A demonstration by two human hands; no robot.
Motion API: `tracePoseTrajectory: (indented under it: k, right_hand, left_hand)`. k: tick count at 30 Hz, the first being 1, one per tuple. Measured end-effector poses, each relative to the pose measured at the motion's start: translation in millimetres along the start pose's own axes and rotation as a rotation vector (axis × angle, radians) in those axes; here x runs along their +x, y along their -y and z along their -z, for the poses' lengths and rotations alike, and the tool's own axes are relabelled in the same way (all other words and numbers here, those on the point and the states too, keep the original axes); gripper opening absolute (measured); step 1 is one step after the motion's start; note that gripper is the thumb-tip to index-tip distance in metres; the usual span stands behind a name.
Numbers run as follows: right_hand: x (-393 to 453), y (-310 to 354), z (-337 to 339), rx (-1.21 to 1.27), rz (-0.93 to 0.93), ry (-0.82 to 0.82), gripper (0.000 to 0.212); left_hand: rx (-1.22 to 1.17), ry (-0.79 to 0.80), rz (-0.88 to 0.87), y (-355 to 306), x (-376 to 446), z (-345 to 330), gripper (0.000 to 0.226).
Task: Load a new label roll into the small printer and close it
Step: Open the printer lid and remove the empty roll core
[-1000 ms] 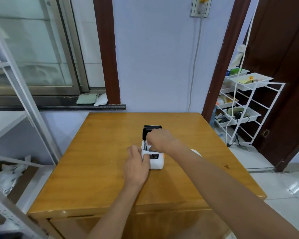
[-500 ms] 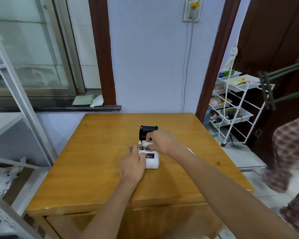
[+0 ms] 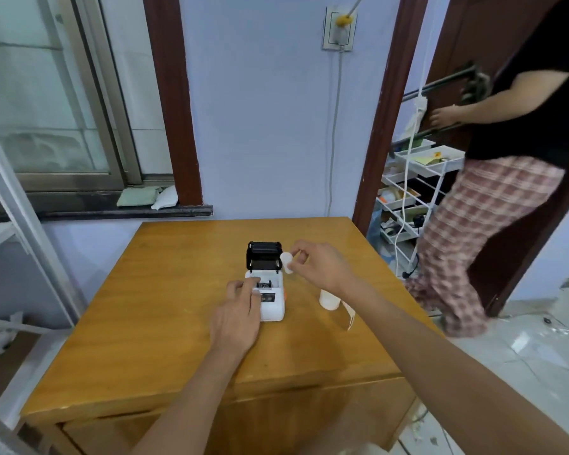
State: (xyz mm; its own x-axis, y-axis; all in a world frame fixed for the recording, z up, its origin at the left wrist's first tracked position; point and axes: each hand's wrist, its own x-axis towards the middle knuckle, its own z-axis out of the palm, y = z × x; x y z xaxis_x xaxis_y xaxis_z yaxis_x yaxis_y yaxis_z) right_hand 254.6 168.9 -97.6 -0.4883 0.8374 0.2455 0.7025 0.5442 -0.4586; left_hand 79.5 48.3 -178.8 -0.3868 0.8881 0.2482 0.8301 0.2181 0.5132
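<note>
I see the wooden table (image 3: 145,323) filling the lower middle of the view, and at the right a second person (image 3: 506,178) in a black top and plaid trousers standing in the doorway beside a white wire rack (image 3: 418,188); half a second ago only the plaid leg showed at the frame's edge, and a second ago nobody was there.

On the table sits the small white printer (image 3: 271,305), its black lid (image 3: 264,256) tipped up and back, the bay open. My left hand (image 3: 239,315) lies flat against the printer's left side, fingers loosely together and resting on its top near the bay, not gripping. My right hand (image 3: 319,266) is raised just right of the lid, thumb and fingertips pinched on a small white roll (image 3: 287,262), which is clear of the printer. Half a second ago that hand was down over the open bay with its fingers on something white there; now it is lifted away to the right.

A second white label roll (image 3: 329,298) stands on the table just right of the printer, below my right wrist, with a strip of paper (image 3: 349,315) trailing from it toward me. I cannot tell which roll is the new one.
</note>
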Motion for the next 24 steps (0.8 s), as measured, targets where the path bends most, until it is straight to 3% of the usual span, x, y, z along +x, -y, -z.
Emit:
tracePoseTrajectory:
  k: [11, 24]
  right_hand:
    - [-8, -31, -8, -0.053, -0.162, -0.073, 0.021]
    - [-9, -41, -30, 0.002, -0.271, 0.005, 0.016]
  left_hand:
    - [0.086, -0.059, 0.061, -10, -3, 5, 0.039]
    - [0.111, -0.071, 0.086, -14, -6, 8, 0.031]
